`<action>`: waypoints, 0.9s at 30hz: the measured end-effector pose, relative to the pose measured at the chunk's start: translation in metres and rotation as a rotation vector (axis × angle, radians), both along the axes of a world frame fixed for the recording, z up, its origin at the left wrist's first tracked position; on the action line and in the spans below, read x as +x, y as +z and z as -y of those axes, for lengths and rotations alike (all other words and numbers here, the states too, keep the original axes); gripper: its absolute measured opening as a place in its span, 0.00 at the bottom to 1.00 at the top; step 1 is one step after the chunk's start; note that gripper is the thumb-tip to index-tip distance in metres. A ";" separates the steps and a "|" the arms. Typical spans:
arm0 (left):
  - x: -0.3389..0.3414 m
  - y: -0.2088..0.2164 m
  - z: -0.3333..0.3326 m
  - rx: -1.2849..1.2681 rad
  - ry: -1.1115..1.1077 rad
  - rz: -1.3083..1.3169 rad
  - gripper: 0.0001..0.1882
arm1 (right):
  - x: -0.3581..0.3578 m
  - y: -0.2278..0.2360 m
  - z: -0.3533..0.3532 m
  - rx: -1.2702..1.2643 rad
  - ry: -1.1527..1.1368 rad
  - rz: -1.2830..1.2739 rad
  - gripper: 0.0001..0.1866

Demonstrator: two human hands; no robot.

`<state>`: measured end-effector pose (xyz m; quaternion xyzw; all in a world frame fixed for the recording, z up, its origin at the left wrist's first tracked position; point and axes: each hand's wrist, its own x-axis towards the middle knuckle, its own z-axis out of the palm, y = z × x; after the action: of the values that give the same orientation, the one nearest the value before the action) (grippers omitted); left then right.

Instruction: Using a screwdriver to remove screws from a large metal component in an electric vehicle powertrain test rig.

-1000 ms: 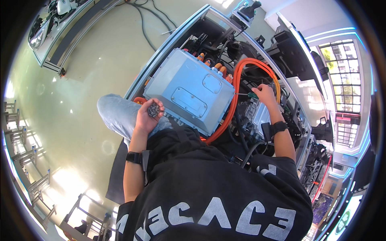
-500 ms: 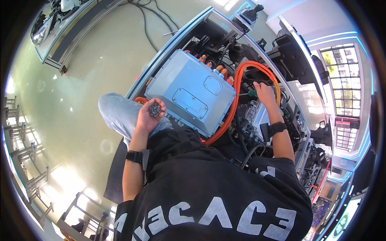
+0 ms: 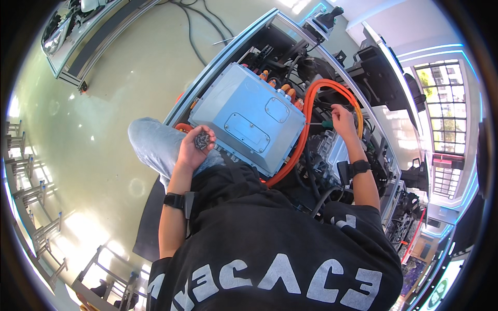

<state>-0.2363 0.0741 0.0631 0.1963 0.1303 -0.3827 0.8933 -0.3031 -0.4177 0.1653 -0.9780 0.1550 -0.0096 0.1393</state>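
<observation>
My left hand (image 3: 194, 147) is cupped over my bent knee, fingers curled round a clump of small dark metal screws (image 3: 202, 140). To the right, my right hand (image 3: 344, 122) is closed at the end of a green-handled screwdriver (image 3: 327, 124); its thin shaft points left toward the orange cables (image 3: 306, 122). One or two fingers stick up above the handle, and the rest of the grip is partly hidden. Between my hands lies a large blue-grey metal housing (image 3: 249, 119) with two bolted cover plates. Orange connectors (image 3: 288, 92) line its far right side.
An aluminium-profile frame (image 3: 223, 57) surrounds the housing. Beside my right forearm sits a silver ribbed unit (image 3: 332, 150) among black hoses. Another bench (image 3: 78, 67) stands at the far left, with black cables (image 3: 192, 36) on the floor. Stools (image 3: 39, 197) line the left edge.
The view has shifted slightly. My left fingers have curled a little further over the screws. My right hand and the screwdriver stay almost in the same place.
</observation>
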 end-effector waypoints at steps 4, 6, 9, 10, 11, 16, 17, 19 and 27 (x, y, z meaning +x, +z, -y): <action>0.000 0.002 0.000 0.010 0.005 0.001 0.11 | 0.000 0.003 -0.011 -0.182 -0.030 0.110 0.23; -0.001 0.001 0.001 0.015 0.006 0.003 0.11 | -0.001 -0.011 0.002 -0.174 -0.208 -0.066 0.27; -0.006 -0.001 -0.008 0.029 0.020 0.000 0.11 | -0.020 -0.052 -0.009 0.537 -0.773 -0.421 0.39; -0.003 0.001 -0.004 0.019 0.020 0.007 0.11 | -0.041 -0.091 0.008 0.755 -0.705 -0.524 0.44; -0.005 0.001 -0.005 0.021 0.019 0.000 0.11 | -0.055 -0.125 0.002 0.729 -0.532 -0.487 0.37; -0.002 0.004 0.004 0.065 -0.015 -0.017 0.11 | -0.124 -0.242 -0.031 0.236 -0.701 -0.234 0.14; -0.002 0.004 0.004 0.080 -0.025 -0.020 0.11 | -0.131 -0.249 -0.032 0.456 -0.822 -0.157 0.14; -0.004 0.004 0.000 0.122 0.017 -0.035 0.11 | -0.142 -0.247 -0.038 0.973 -0.908 -0.018 0.13; 0.006 0.000 0.010 0.181 -0.034 -0.065 0.09 | -0.145 -0.220 -0.040 1.021 -0.819 -0.024 0.10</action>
<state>-0.2304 0.0645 0.0629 0.2660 0.1900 -0.3909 0.8605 -0.4476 -0.3777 -0.0550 -0.6509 0.5016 0.0239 0.5693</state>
